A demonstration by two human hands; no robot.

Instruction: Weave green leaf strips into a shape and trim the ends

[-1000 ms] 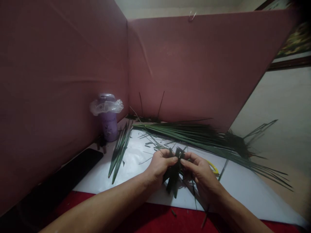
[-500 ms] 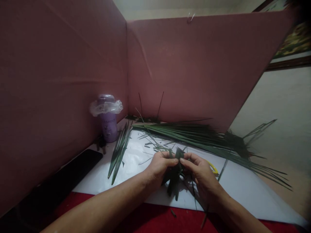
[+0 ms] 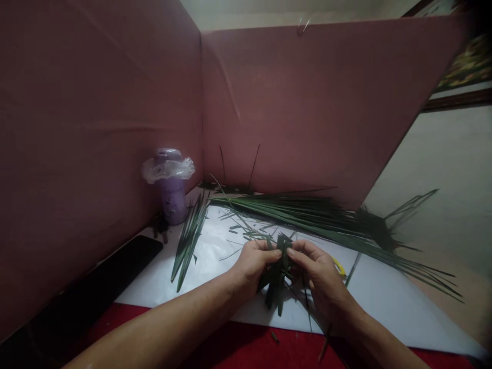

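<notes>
Between my two hands is a small piece woven from green palm leaf strips [image 3: 275, 287], with several strip ends hanging down. My left hand [image 3: 258, 264] pinches its left side, thumb on top. The thumb and fingers of my right hand [image 3: 313, 264] are closed on the upper right side of the same piece. Behind my fingers, the white sheet [image 3: 215, 241] carries small green cuttings and thin leaf spines. A yellow scissors-like handle [image 3: 338, 266] shows just beyond my right hand, mostly hidden by it.
Long palm leaves [image 3: 307, 212] lie across the back of the sheet. A shorter leaf bundle [image 3: 189, 246] is at the left, beside a purple tumbler [image 3: 172, 200] wrapped in clear plastic. A dark flat object [image 3: 134, 261] lies at far left. Pink panels [image 3: 284, 102] stand behind; red cloth [image 3: 246, 346] is in front.
My right thumb and fingers have shifted very slightly on the woven palm leaf piece. My left hand holds almost the same place, and the things around look unchanged.
</notes>
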